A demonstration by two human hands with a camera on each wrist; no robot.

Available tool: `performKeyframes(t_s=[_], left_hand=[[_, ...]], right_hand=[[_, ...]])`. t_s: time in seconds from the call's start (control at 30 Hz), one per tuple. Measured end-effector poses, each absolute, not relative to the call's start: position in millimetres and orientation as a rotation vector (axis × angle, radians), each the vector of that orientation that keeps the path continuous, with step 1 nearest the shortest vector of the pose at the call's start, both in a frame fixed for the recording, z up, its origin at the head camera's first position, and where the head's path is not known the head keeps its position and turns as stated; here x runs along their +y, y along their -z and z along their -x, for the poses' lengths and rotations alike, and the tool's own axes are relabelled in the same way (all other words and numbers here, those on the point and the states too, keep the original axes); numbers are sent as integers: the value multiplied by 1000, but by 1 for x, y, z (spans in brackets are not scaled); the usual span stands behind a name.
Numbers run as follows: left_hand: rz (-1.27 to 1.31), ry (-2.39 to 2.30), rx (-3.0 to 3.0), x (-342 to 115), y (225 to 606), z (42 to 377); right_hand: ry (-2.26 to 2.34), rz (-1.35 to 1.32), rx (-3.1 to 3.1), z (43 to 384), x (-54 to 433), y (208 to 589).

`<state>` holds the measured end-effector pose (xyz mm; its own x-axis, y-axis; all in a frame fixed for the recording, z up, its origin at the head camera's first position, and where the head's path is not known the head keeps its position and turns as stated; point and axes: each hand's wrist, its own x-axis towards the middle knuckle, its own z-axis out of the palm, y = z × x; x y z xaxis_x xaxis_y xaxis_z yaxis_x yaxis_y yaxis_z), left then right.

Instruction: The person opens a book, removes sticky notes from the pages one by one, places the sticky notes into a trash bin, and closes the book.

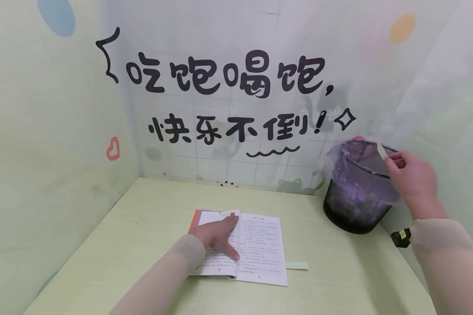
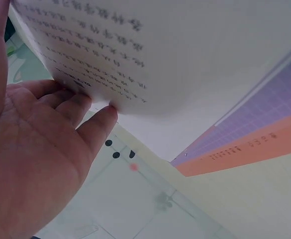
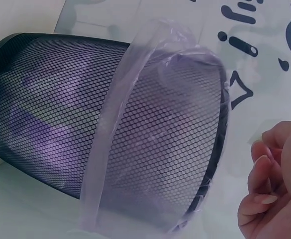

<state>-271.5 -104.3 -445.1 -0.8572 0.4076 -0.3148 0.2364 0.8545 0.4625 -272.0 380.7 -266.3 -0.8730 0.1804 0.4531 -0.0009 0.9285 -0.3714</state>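
At the lower centre of the frame, our left hand (image 1: 217, 234) lies spread, gripping nothing, on the open book (image 1: 260, 245), presumably to keep its pages flat. At right, our right hand's (image 1: 414, 179) grip is closed in a pinch on one end of a pale strip (image 1: 381, 151) by the bin's (image 1: 354, 214) rim, where the liner (image 1: 339, 168) folds over, probably to stay put. We count one book, one bin, one liner and two strips, the second strip (image 1: 297, 265) jutting from the book's right edge on the worktop (image 1: 142, 227).

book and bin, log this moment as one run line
left hand: rests on open book | right hand: pinches pale strip near mouth of lined bin | other strip: at book's right edge
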Motion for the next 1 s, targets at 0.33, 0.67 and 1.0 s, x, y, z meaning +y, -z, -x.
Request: performKeyframes(t_s=[0.33, 0.67, 1.0], left_hand=[[-462, -588, 2622, -105, 444, 271], [-475, -541, 2630, -106, 447, 274], [-471, -580, 2616, -106, 445, 274]], right_hand=[[-460, 191, -2694, 270, 389, 266], [-491, 45, -2644, 267, 363, 285], [-535, -175, -2652, 260, 288, 358]])
